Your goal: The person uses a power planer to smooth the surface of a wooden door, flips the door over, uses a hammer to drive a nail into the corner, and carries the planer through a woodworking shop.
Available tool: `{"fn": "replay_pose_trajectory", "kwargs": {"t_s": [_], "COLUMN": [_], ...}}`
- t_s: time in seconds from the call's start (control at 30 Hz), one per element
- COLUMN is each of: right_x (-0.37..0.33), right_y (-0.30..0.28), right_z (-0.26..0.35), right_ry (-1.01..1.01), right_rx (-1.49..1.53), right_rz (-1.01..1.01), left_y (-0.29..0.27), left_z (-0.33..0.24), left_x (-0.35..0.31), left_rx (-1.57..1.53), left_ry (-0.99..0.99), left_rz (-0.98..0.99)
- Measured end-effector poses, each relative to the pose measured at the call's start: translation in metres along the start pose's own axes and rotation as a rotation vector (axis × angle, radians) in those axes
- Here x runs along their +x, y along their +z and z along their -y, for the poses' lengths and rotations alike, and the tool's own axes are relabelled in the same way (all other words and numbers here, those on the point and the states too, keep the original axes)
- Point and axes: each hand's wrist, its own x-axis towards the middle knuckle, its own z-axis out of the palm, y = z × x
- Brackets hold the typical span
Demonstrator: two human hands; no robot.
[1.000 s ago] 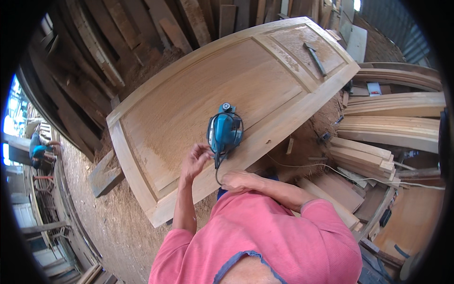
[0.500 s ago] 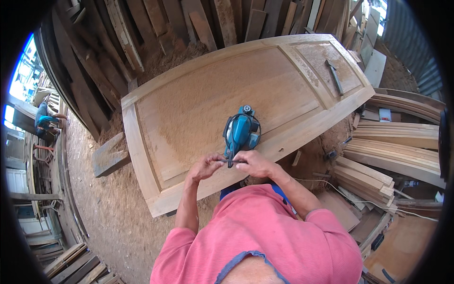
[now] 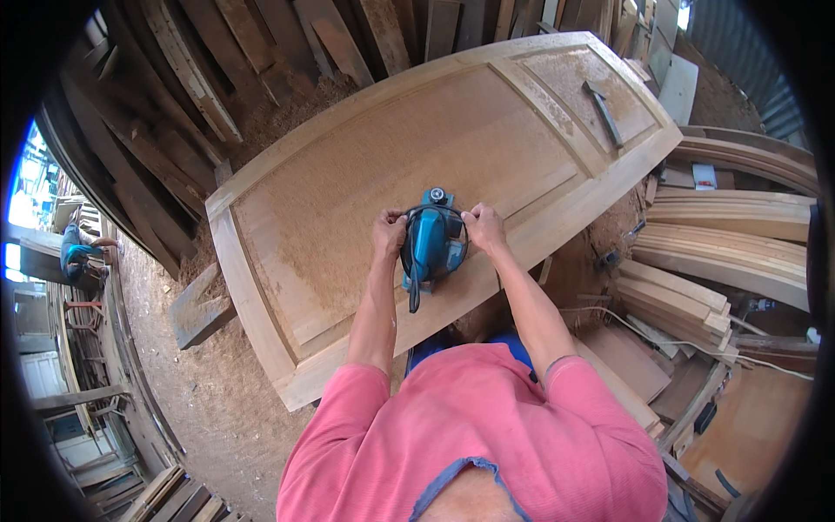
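A teal electric hand planer rests on a wooden panelled door, with its black cord looped round it. My left hand is closed on the cord at the planer's left side. On the opposite side my right hand pinches the same loop near the planer's front. The cord's thick dark end hangs over the rear of the tool, toward me. Fine sawdust coats the door's large panel. Over the small panel at the right lies a hammer, well apart from both hands.
Stacked boards stand close on the right, with a pale cable running past them. Rough planks lean along the back. A timber beam juts out under the door's left end. Another person is at the far left.
Both hands have moved forward and apart, from together at the near end of the cord to either side of the planer. The cord loop now lies round the tool. The view has shifted slightly.
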Motion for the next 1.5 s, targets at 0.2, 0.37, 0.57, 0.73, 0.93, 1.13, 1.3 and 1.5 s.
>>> {"fn": "replay_pose_trajectory", "kwargs": {"t_s": [0.2,0.37,0.57,0.73,0.93,1.13,1.3,1.5], "right_x": [-0.088,-0.165,-0.157,-0.156,-0.160,-0.125,-0.076,-0.029], "right_y": [0.001,0.008,0.033,0.056,0.071,0.049,-0.002,-0.013], "right_z": [-0.049,-0.056,0.006,0.008,0.001,0.023,-0.006,0.002], "right_ry": [-0.094,-0.045,0.429,0.628,0.662,0.523,0.372,0.080], "right_rx": [-0.097,-0.218,0.577,1.020,0.996,0.698,0.514,0.117], "right_rz": [0.204,0.419,0.930,1.022,1.036,0.954,0.596,0.209], "left_y": [-0.018,-0.069,-0.059,-0.079,-0.176,-0.193,-0.139,-0.064], "left_z": [0.013,0.068,0.062,0.059,0.048,0.000,-0.015,-0.027], "left_x": [-0.026,-0.092,-0.221,-0.249,-0.234,-0.148,-0.065,0.008], "left_rx": [-0.238,-0.403,-0.258,0.089,0.528,0.993,0.921,0.488], "left_ry": [0.037,-0.248,-0.218,-0.191,0.029,0.177,0.284,0.194], "left_rz": [0.014,0.513,0.832,0.831,0.596,0.115,-0.210,0.131]}}
